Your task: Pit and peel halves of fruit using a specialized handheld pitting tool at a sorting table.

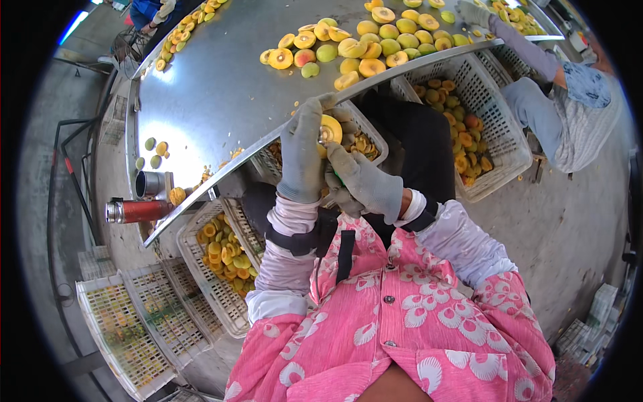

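Observation:
Just past the table edge, my gloved left hand [301,151] is closed around a halved yellow peach [330,129], its cut face turned up and toward the right. My right hand [368,184], also in a grey glove, is closed with its fingertips against the lower edge of that peach. A sliver of a green-handled tool [337,179] shows in the right fist; the rest of it is hidden by the fingers. Whole and halved peaches [388,47] lie heaped on the metal table [221,80] in front of me.
Below my hands a white crate [379,137] holds fruit scraps. Crates of peach halves stand at left [194,258] and right [492,144]. A red flask [137,212] and metal cup [151,183] sit at the table's left corner. A co-worker [569,107] sits at right; another [153,13] is far left.

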### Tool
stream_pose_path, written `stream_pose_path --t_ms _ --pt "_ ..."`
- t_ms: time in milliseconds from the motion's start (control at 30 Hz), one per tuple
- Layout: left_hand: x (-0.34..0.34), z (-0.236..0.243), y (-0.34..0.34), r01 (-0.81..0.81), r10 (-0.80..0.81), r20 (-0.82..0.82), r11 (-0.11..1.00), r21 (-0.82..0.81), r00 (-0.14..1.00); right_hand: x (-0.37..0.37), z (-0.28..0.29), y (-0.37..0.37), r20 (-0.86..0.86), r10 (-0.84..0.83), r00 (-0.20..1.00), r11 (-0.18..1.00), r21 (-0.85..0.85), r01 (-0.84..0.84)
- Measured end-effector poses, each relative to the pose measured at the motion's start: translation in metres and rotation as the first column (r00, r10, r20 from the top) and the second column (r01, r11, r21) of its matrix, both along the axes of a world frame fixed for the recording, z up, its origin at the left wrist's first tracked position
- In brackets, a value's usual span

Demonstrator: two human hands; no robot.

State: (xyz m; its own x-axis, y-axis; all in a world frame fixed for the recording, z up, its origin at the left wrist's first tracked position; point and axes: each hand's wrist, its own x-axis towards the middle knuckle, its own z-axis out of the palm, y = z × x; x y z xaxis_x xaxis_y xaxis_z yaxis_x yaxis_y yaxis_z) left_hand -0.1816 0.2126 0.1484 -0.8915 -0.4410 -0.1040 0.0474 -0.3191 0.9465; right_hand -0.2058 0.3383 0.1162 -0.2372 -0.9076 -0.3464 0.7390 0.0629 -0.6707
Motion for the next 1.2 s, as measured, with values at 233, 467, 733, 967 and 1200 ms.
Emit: stream_pose_path --t_ms 233,467,733,967,1200 --pt "-0.005 -0.012 0.001 -0.019 0.000 -0.082 0.974 -0.227 0.997 -0.002 0.007 0.006 0.197 0.110 0.974 0.990 -0.113 -0.089" --pt "-0.008 -0.013 -0.003 0.201 -0.196 -0.056 0.974 0.105 0.979 -0.024 -0.014 0.013 -0.050 0.099 0.994 0.992 0.089 -0.095" --pt "-0.019 -0.014 -0.001 0.139 -0.137 -0.040 0.989 0.053 0.990 -0.008 0.009 0.014 0.023 0.027 0.999 1.000 0.008 -0.027" --pt "-0.025 -0.017 0.005 0.075 -0.132 -0.194 0.958 -0.276 0.972 -0.014 0.006 0.020 0.316 0.238 0.918 0.952 -0.261 -0.157" --pt "-0.022 -0.020 -0.002 0.248 -0.253 0.019 0.961 0.122 0.967 -0.011 -0.004 0.017 0.196 0.158 0.968 0.983 -0.127 -0.135"
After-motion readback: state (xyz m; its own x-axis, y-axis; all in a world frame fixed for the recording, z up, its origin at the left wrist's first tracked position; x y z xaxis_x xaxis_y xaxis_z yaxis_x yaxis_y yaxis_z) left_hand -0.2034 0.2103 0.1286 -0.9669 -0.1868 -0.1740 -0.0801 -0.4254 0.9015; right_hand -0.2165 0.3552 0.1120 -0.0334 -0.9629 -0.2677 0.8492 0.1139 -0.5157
